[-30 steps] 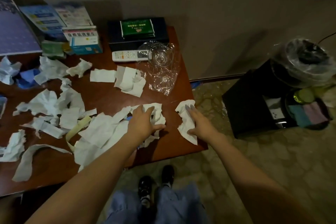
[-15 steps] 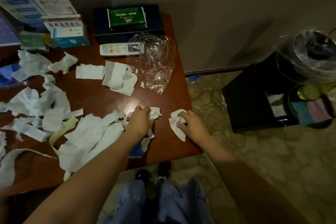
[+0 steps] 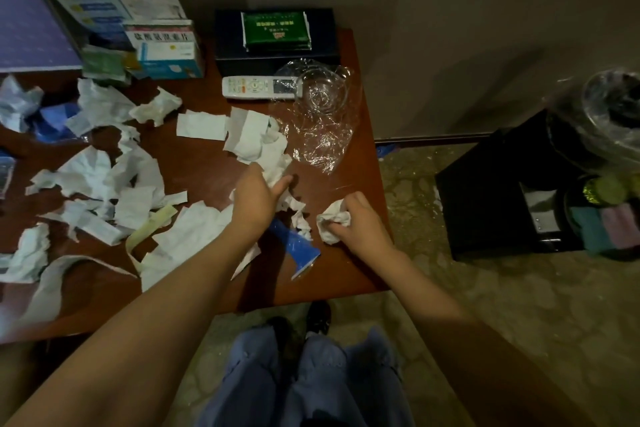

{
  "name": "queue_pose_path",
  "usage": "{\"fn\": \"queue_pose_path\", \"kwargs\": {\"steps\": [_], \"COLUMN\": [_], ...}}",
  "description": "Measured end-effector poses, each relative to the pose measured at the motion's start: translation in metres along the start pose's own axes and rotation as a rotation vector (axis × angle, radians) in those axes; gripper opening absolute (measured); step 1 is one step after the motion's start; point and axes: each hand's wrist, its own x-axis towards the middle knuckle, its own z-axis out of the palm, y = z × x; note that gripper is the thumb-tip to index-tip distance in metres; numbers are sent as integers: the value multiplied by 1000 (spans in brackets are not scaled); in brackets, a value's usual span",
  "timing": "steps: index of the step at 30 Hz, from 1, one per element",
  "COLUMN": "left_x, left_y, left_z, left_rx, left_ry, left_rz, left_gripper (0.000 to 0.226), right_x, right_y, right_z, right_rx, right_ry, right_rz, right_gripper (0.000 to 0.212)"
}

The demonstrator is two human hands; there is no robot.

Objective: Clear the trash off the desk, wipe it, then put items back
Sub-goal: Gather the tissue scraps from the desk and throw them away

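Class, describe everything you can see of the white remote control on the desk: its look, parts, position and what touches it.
The remote control is a slim white plastic bar lying flat on the brown desk, long axis left to right, face up. Small buttons with a round pad cover its left and middle; a dark display sits toward its right end. It lies just in front of the dark box. Its right end meets the crumpled clear plastic wrap around a glass bowl. Neither hand touches it.

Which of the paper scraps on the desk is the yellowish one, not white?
The long yellowish strip, lying curved just left of the left forearm, between the white scraps near the desk's front edge. Every other paper piece around it looks white.
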Motion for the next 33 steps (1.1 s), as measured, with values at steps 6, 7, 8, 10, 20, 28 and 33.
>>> {"fn": "queue_pose_path", "kwargs": {"steps": [6, 7, 8, 10, 20, 28, 33], "left_x": [-14, -15, -16, -17, -16, -21, -17], "left_y": [-13, -17, -20, -27, -50, -52, -27], "left_z": [-7, -7, -7, -8, -7, -5, -14], "left_rx": [-82, -41, 9, 75, 158, 157, 211], "left_ry": [79, 70, 51, 21, -70, -58, -38], "left_rz": [44, 66, 61, 13, 108, 226, 356], "left_gripper": [42, 42, 39, 30, 16, 36, 16], "right_x": [-4, -4, -5, -8, -11, -17, -22], "right_y": [-27, -30, -32, -31, -22, -8, -14], "right_z": [25, 31, 39, 52, 63, 49, 19], "right_rx": [-255, -305, -350, -398, -186, -92, -30], "right_ry": [-121, -159, -192, -228, -166, 64, 205], "right_rz": [-19, -36, -56, -82, 7, 123, 202], "right_gripper": [51, 58, 62, 64, 40, 19, 16]}}
